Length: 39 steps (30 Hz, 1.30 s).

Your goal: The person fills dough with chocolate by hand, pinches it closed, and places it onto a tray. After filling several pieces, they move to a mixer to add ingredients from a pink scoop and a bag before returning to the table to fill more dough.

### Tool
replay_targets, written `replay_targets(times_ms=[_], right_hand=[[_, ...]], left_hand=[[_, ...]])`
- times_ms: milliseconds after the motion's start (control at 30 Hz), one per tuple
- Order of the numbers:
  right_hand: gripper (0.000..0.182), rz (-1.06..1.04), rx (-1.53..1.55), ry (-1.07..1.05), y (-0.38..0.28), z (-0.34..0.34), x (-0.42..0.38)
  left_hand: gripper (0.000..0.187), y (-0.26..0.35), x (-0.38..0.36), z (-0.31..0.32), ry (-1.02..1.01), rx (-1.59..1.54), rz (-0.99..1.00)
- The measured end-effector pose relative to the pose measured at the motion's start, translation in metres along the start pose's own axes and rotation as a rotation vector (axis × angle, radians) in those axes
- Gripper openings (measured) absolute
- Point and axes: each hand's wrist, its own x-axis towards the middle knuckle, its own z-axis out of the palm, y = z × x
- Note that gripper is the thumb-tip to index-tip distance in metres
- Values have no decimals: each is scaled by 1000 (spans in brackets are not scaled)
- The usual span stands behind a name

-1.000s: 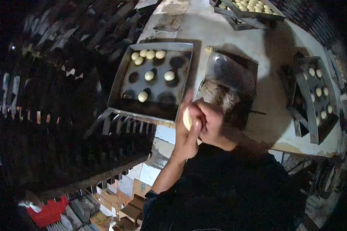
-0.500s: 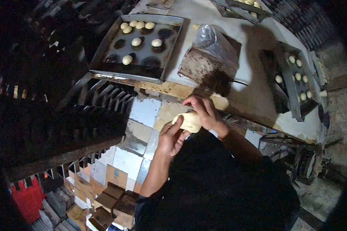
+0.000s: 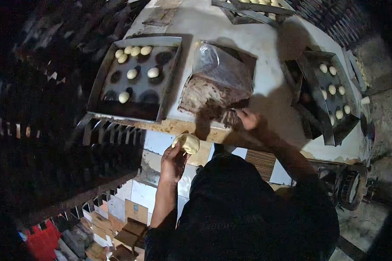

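In my left hand (image 3: 173,162) is a flattened piece of pale dough (image 3: 188,143), gripped at its left side in front of the table edge. My right hand (image 3: 249,119) is at the near right corner of a plastic-lined box (image 3: 224,65), its fingers closed and partly in shadow. What those fingers hold is too dark to make out. Dark brown smears cover the near part of the box's lining. Left of the box, a metal tray (image 3: 139,106) carries several round dough balls (image 3: 132,74).
At the right of the table (image 3: 270,104) stands another metal tray (image 3: 331,104) with dough balls. A further tray (image 3: 252,8) of dough balls lies at the far edge. Dark slatted racks line the left side, and cardboard boxes (image 3: 136,211) sit on the floor below.
My right hand has left the dough and moved to the box, where a thin dark handle stuck out before. The left hand keeps the dough, and the view has shifted.
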Motion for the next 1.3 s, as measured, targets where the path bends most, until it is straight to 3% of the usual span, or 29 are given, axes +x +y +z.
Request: replay_targets(times_ms=[33, 100, 167, 200, 300, 433, 467, 567, 600, 633, 667, 767, 800, 900, 967, 1067, 1133, 1167, 1233, 1300], right_hand=[[39, -1, 6, -33, -2, -11, 5], [36, 157, 660, 273, 16, 35, 16], [33, 247, 674, 482, 28, 96, 22], [30, 255, 358, 528, 32, 129, 23], [26, 11, 3, -182, 15, 3, 37], [22, -171, 103, -672, 24, -63, 76], [22, -208, 247, -726, 35, -67, 86], [18, -279, 1297, -430, 79, 25, 68], [19, -284, 1291, -404, 78, 18, 68], [20, -288, 1287, -378, 72, -2, 67], [22, -293, 1282, -353, 63, -16, 64], [22, -150, 1098, 240, 28, -23, 32], [28, -221, 968, 106, 35, -28, 28], [36, -108, 527, 210, 23, -26, 16], [40, -83, 533, 230, 28, -19, 6], [45, -6, 293, -9, 36, -21, 0], [42, -46, 295, 125, 31, -20, 8], [38, -129, 413, 383, 21, -16, 20], [25, -109, 938, 545, -14, -30, 34], [17, 118, 1727, 285, -53, -81, 42]], left_hand=[[37, 0, 8, 6, 2, 9, 13], [40, -1, 24, 18, -18, 21, 38], [41, -3, 36, 31, -15, 33, 47], [41, -2, 42, 40, -4, 40, 44], [50, -11, 60, 50, 39, 75, 55], [40, -18, 75, 50, 66, 9, 52], [36, -20, 79, 45, 55, -30, 38], [35, -23, 84, 74, 193, 122, 89], [36, -38, 98, 58, 179, 74, 107], [35, -39, 102, 78, 258, 77, 54], [37, -44, 108, 86, 203, 52, 8], [38, -54, 113, 100, 98, -38, -140], [37, -55, 114, 103, 65, -68, -189], [36, -62, 123, 93, 105, -120, -166], [36, -61, 121, 90, 134, -115, -120], [37, -56, 111, 92, 165, -99, -47], [37, -43, 101, 102, 146, -90, -7], [38, -40, 99, 103, 117, -87, 11], [40, -36, 92, 103, 68, -80, 43], [41, -29, 75, 105, -21, -137, 108]])
